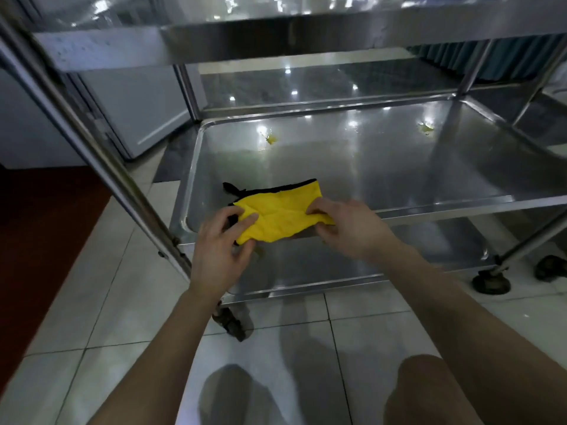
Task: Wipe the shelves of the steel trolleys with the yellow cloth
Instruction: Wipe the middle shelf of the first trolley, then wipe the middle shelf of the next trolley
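Note:
The yellow cloth [280,214], black on its underside, lies folded over the front rim of the steel trolley's middle shelf [399,167]. My left hand [222,246] pinches its left end and my right hand [346,225] pinches its right end, stretching it between them. Two yellowish stains [271,138] [426,128] sit on the shelf further back. A lower shelf [337,265] shows beneath, and the top shelf [306,32] runs across above.
A slanted steel trolley post [101,154] crosses at left. Castor wheels [236,323] [491,282] stand on the white tiled floor. A second trolley [306,81] stands behind. My knee [429,391] is at the bottom right. Dark red flooring [36,240] lies at left.

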Demonstrator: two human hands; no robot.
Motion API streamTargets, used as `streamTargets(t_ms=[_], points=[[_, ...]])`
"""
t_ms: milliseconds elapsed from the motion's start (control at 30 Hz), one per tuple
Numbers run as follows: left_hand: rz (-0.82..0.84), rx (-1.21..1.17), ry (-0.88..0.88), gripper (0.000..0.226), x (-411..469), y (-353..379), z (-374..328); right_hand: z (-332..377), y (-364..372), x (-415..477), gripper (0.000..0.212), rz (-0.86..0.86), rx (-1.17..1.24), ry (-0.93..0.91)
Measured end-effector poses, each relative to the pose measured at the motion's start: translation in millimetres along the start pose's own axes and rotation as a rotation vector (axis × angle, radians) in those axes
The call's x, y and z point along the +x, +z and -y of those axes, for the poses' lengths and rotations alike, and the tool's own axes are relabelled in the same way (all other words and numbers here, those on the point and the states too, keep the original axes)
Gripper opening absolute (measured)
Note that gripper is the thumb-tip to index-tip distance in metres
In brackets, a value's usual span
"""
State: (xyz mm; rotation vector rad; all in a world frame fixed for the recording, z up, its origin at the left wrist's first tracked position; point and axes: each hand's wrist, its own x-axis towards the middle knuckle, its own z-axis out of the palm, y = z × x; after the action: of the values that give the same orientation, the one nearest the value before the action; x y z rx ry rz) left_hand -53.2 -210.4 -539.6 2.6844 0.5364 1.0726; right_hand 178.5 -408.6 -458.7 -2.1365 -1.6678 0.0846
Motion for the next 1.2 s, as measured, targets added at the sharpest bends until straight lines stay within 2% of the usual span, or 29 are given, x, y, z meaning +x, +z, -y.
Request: streamTargets(t_ms=[300, 467, 633, 700, 800, 900, 1067, 1200], points=[[0.278, -0.049, -0.325, 0.032, 20, -96, -74, 53, -55, -42, 0.033, 0.172, 0.135, 0.176], [0.383, -0.068, -0.46, 0.032, 60, -186, -138, 108, -139, -63, 0.032, 0.263, 0.215, 0.298], [0.42, -0.213, -0.61, 0.024, 98, -293, -190, 181, -237, -71, 0.028, 0.304, 0.299, 0.307], [0.432, -0.241, -0.649, 0.028, 112, -335, -196, 208, -269, -67, 0.024, 0.302, 0.311, 0.301], [0.443, -0.232, -0.694, 0.03, 131, -386, -186, 239, -300, -50, 0.022, 0.289, 0.311, 0.32], [0.435, -0.195, -0.745, 0.019, 146, -422, -160, 273, -316, -23, 0.026, 0.277, 0.351, 0.274], [0.393, -0.069, -0.688, 0.018, 172, -475, -99, 342, -312, 32, 0.016, 0.345, 0.334, 0.231], [0.424, -0.106, -0.719, 0.015, 199, -524, -39, 404, -298, 69, 0.01, 0.37, 0.329, 0.276]])
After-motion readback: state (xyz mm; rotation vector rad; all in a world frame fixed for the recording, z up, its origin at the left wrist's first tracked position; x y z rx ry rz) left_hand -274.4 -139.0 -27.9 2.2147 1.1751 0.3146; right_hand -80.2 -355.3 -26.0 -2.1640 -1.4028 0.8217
